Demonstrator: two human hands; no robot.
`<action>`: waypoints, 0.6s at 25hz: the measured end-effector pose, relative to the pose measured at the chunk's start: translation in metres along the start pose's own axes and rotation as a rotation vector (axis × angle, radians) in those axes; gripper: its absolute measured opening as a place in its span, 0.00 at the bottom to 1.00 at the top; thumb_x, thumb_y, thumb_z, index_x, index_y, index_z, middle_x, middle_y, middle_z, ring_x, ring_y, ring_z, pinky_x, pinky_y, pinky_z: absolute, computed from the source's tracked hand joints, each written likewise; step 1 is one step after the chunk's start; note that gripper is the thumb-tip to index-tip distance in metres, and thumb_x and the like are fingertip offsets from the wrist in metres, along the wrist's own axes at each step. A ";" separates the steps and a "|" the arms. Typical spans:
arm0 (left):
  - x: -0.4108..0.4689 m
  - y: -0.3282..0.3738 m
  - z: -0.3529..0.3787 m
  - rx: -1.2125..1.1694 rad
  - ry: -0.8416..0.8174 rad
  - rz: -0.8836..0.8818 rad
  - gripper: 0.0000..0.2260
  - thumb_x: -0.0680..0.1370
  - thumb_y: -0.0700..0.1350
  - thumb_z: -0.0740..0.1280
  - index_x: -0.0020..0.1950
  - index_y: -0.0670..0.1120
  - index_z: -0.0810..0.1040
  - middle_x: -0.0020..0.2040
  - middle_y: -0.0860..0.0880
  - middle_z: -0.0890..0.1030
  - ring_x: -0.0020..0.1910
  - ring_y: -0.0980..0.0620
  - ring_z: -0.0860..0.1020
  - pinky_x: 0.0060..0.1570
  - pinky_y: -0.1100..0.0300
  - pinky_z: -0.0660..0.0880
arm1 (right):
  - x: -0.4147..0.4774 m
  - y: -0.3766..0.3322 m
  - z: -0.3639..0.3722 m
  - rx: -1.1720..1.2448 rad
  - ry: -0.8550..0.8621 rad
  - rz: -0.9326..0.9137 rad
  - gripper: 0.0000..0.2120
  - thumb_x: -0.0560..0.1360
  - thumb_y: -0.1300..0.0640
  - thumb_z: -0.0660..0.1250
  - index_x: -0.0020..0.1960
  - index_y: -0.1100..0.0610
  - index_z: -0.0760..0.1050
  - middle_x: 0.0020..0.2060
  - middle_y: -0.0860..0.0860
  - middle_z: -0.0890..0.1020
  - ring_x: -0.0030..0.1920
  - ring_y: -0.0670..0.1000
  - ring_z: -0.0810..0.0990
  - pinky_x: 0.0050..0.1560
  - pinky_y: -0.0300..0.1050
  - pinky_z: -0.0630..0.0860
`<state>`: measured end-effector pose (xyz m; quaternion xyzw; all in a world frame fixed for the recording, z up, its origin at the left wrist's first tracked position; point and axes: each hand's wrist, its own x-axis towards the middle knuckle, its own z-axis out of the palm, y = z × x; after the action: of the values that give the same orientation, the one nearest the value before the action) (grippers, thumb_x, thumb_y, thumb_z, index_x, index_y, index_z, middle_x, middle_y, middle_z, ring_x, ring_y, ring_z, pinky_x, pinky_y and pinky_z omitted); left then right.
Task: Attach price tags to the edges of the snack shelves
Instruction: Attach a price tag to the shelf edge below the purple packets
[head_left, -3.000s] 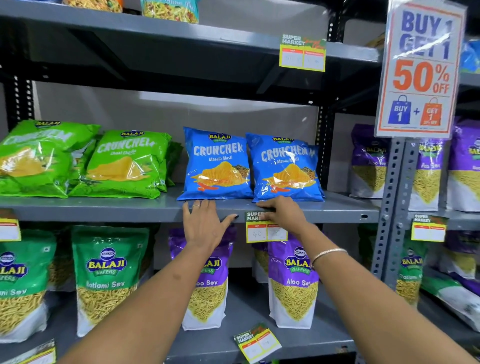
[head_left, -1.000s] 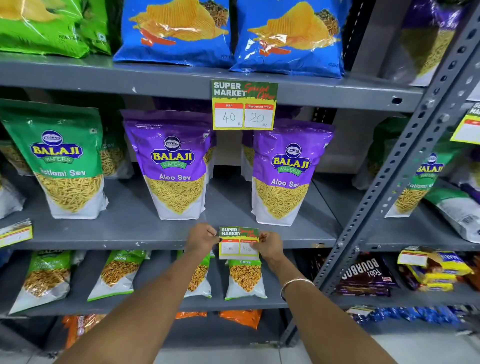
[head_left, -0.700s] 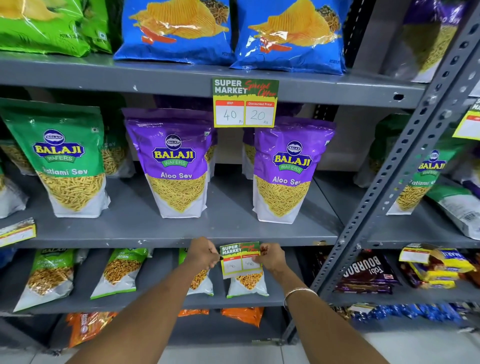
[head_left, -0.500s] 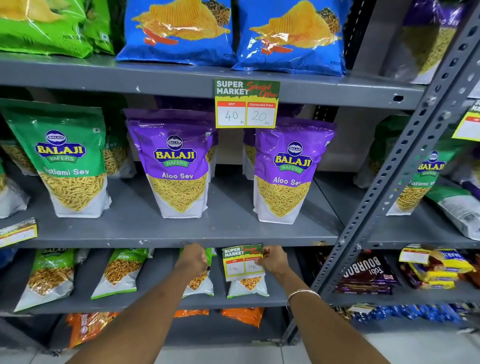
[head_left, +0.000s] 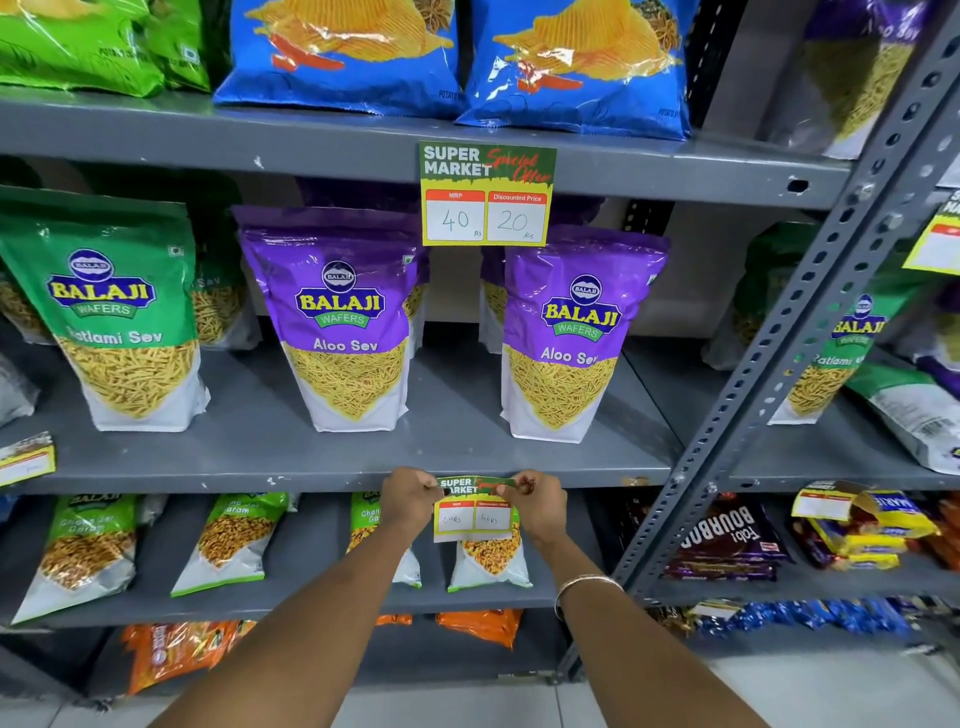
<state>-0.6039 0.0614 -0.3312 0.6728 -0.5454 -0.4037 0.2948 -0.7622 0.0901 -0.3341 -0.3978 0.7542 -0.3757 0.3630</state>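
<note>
A small green and yellow price tag (head_left: 471, 512) lies against the front edge of the grey shelf (head_left: 311, 480) that carries the Aloo Sev bags. My left hand (head_left: 410, 501) pinches its top left corner and my right hand (head_left: 535, 506) pinches its top right corner, both pressed to the shelf edge. The tag's lower half hangs below the edge with two white price boxes showing. A larger matching price tag (head_left: 487, 195), marked 40 and 20, is fixed on the edge of the shelf above (head_left: 208, 148).
Purple Aloo Sev bags (head_left: 343, 322) and green Ratlami Sev bags (head_left: 114, 312) stand on the shelf. Small snack bags (head_left: 491, 558) sit below my hands. A perforated grey upright (head_left: 779, 364) slants at the right, with biscuit packs (head_left: 727, 535) beyond. Another tag (head_left: 26, 460) hangs at the left edge.
Three seconds ago my hands pressed the 40/20 tag onto the upper shelf. Since then they took the second tag and raised it against the Aloo Sev shelf edge.
</note>
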 end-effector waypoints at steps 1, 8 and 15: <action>0.000 0.002 0.001 0.005 0.019 0.019 0.05 0.73 0.34 0.68 0.38 0.34 0.82 0.32 0.37 0.79 0.36 0.46 0.79 0.45 0.52 0.79 | 0.000 -0.001 0.000 -0.014 0.017 -0.018 0.10 0.72 0.61 0.71 0.34 0.57 0.74 0.37 0.55 0.81 0.32 0.48 0.78 0.38 0.41 0.72; 0.005 0.008 0.005 0.115 0.060 0.046 0.09 0.75 0.38 0.68 0.42 0.33 0.83 0.38 0.35 0.83 0.41 0.41 0.82 0.47 0.52 0.78 | 0.003 -0.005 0.010 -0.176 0.114 -0.059 0.09 0.72 0.56 0.70 0.34 0.51 0.75 0.41 0.57 0.85 0.42 0.58 0.83 0.39 0.46 0.77; 0.005 0.012 0.006 0.315 0.060 0.040 0.10 0.75 0.42 0.68 0.42 0.35 0.82 0.46 0.35 0.84 0.49 0.38 0.82 0.48 0.49 0.78 | 0.000 -0.013 0.011 -0.646 0.201 -0.224 0.09 0.75 0.52 0.67 0.46 0.58 0.79 0.47 0.56 0.83 0.53 0.59 0.78 0.54 0.51 0.72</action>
<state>-0.6146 0.0541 -0.3253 0.7116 -0.6060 -0.2869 0.2098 -0.7490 0.0814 -0.3274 -0.5335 0.8176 -0.1926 0.0991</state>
